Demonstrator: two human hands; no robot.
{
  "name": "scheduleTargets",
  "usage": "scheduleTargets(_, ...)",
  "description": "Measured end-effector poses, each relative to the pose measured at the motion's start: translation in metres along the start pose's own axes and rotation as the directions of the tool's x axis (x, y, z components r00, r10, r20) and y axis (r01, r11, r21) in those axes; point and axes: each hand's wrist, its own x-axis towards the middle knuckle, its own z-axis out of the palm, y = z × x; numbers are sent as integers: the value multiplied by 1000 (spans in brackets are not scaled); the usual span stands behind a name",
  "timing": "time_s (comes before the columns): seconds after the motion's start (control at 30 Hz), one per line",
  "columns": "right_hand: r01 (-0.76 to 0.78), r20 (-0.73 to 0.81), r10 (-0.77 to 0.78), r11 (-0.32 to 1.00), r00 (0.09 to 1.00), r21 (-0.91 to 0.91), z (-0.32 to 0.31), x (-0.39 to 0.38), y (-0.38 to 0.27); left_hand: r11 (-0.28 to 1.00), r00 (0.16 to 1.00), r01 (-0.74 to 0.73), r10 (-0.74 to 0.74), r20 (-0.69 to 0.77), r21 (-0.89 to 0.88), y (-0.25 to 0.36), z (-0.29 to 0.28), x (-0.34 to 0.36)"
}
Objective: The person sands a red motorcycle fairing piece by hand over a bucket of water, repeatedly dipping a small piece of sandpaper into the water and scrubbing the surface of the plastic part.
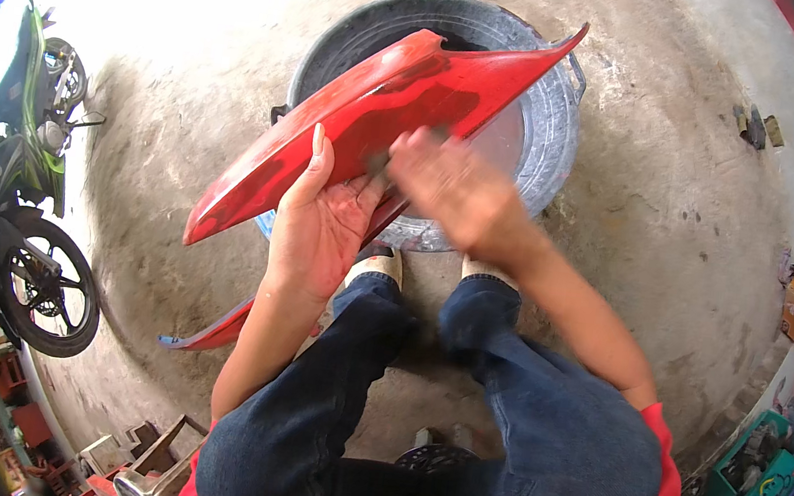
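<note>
A long, pointed red plastic panel (391, 99), like a motorcycle fairing, is tilted over a round grey tub (549, 158). Darker, wet-looking patches spread across its face. My left hand (322, 214) supports the panel's lower edge, thumb up against the face and fingers partly hidden beneath. Blurred by motion, my right hand (463, 192) is at the panel's lower edge, close to my left fingertips. A small dark grey piece (377, 162) shows at its fingers, too smeared to name its kind. Cloudy water (501, 142) is visible in the tub.
Another red part (213, 333) lies on the concrete floor (654, 171) beside my left forearm. A green and black motorcycle (25, 173) stands at the left. At the lower right is a green toolbox (754, 475); a wooden frame (159, 452) sits at the lower left.
</note>
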Motion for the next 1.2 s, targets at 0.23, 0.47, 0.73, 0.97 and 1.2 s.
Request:
scheduleTargets(0.23,-263,-141,255,964,957,-43,-1,9,23,999,999,35,-35,19,-1,2,4,-1)
scheduleTargets(0.47,-199,-113,191,978,975,-65,-9,14,32,1000,1000,2,-2,4,0,-3,4,0)
scheduleTargets(0.73,-112,-42,110,993,993,-28,-5,11,16,999,999,15,-17,-32,-47,-4,3,2)
scheduleTargets(0.97,-38,27,40,997,999,-61,0,8,2,1000,1000,10,-10,7,-2,-4,0,3)
scheduleTargets(1.2,-441,-263,415,896,871,-45,-3,4,68,1000,1000,16,-16,-18,-2,-2,9,4)
